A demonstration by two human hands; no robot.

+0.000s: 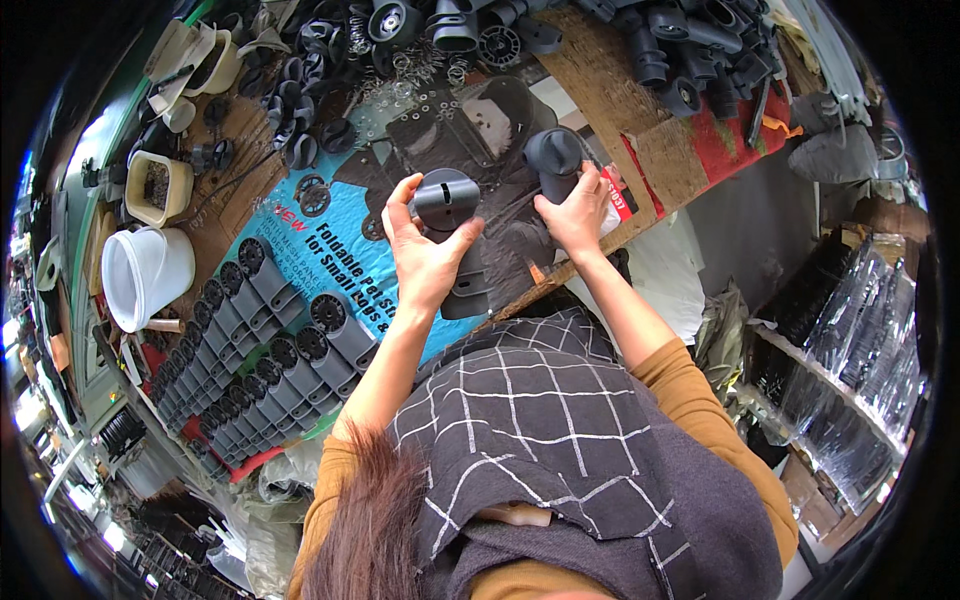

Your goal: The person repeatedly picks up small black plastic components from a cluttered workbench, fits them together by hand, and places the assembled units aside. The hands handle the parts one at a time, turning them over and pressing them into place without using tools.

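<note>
Taking the middle of the view as the clock's centre, nearest at 6 o'clock is the person's black cloth apron with a white grid pattern (540, 400), flanked by mustard-brown sleeves (680, 385). Beyond it, at 11 o'clock, the left hand (428, 258) has its thumb and fingers curved well apart across a dark grey, round-ended plastic piece with a narrow black slot (447, 196), gripping it by opposite sides, the slot facing up. At 2 o'clock, the right hand (578, 215) is wrapped around a dark grey plastic tube with a bulbous, rounded head (555, 165), the head at its far end; some of its fingers are hidden. The two pieces are apart, both held over the workbench. Between 8 and 9 o'clock, dark grey plastic tubes with black wheel-like ends (345, 335) lie in rows beside a bright blue printed sheet (440, 338). Between 3 and 4 o'clock, well off the bench, stands a dark stack under shiny clear wrapping (860, 375). A white plastic bucket (165, 270) stands at 9 o'clock, a cream plastic tub (183, 190) at 10. Farther on, loose silver metal springs (425, 70) lie near 12, red cloth (700, 140) at 2, and piled black plastic fittings (705, 35) at 1, on the brown wooden workbench (590, 65).
</note>
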